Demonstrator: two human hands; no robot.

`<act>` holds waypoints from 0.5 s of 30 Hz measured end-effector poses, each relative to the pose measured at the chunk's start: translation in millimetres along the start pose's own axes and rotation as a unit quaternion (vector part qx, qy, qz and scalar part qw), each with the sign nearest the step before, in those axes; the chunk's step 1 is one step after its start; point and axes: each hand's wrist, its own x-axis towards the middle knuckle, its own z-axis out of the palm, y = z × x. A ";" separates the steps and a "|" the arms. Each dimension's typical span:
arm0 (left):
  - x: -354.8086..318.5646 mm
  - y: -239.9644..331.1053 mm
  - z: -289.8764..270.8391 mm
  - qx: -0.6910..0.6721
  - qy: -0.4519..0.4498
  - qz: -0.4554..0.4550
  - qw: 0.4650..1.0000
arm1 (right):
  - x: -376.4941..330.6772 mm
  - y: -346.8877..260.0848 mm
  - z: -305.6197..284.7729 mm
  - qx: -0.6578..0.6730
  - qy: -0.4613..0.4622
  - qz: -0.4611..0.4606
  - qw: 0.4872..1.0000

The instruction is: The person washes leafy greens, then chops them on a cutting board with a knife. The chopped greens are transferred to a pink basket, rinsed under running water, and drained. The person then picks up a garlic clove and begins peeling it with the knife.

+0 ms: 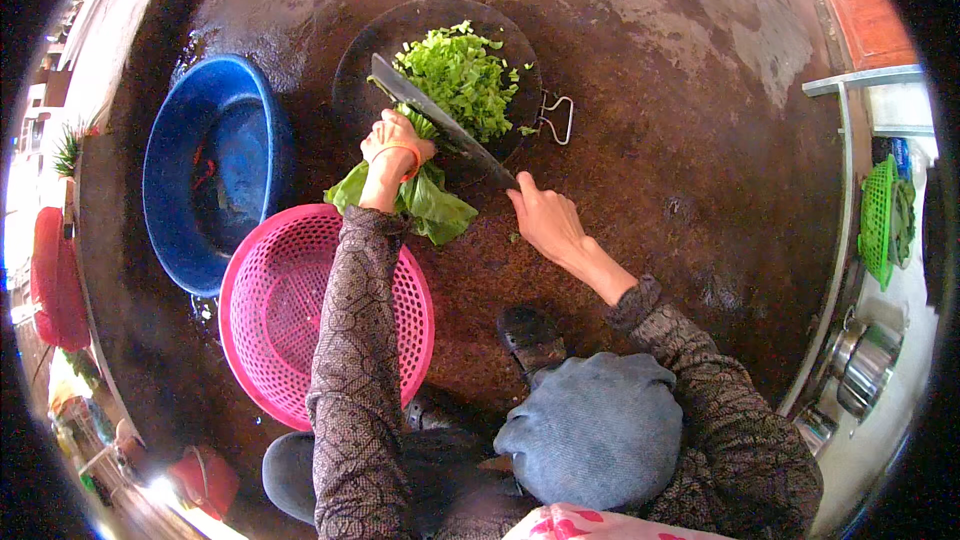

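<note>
A: What is each hand doing?

B: The left hand (393, 145), with an orange band at the wrist, is clenched round a bunch of broad green leaves (425, 198), pinning them at the near edge of the round dark chopping board (360, 70). The right hand (545, 220) has its fingers grasping the handle of a long dark-bladed cleaver (440, 120), whose blade slants across the board just right of the left knuckles.

A: Why hold the leaves so tight?

B: My reading is that bunching keeps them together under the blade, with the uncut ends trailing toward the person on the floor side.

A: And the cut pieces?

B: A heap of chopped light-green leaf (462, 80) lies on the far half of the board, beyond the blade, likely so the cut stuff stays away from the bunch.

A: What else is about?

B: Everything sits on a wet brown concrete floor (680, 120). Left of the board stands a deep blue plastic basin (165, 180), and nearer, touching it, a round pink plastic basket (265, 310) under the left forearm. A wire loop (556, 118) lies just right of the board. A green plastic basket (878, 220) sits far right.
</note>
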 end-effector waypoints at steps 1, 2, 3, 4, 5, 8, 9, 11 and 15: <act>0.7 -0.8 0.8 -0.006 0.005 0.006 1.000 | -10.3 3.5 -2.1 0.009 0.015 -0.007 1.000; 1.8 -1.2 1.7 -0.012 0.005 0.005 1.000 | -20.2 6.9 -4.6 0.009 0.037 -0.028 0.999; 2.9 -1.9 2.2 -0.016 0.004 0.004 1.000 | -29.1 9.9 -7.4 0.009 0.050 -0.039 0.998; 3.7 -2.2 2.5 -0.020 0.005 0.004 1.000 | -35.8 12.0 -10.1 0.016 0.064 -0.059 0.996; 4.7 -2.3 2.6 -0.020 -0.003 0.004 1.000 | -39.7 13.2 -11.7 -0.004 0.066 -0.068 0.995; 3.8 -1.3 2.4 -0.015 -0.006 -0.004 1.000 | -33.3 9.2 -10.0 -0.012 -0.012 -0.006 1.000; 3.2 -0.8 2.4 -0.020 0.003 -0.001 1.000 | -25.9 6.2 -6.6 0.005 -0.007 -0.025 1.000; 1.0 0.8 2.5 -0.022 0.005 -0.002 1.000 | -7.5 -1.2 2.9 0.009 -0.052 0.011 0.999; -1.5 2.5 4.4 0.011 0.027 -0.007 1.000 | 23.5 -7.4 17.7 0.011 -0.001 -0.047 0.999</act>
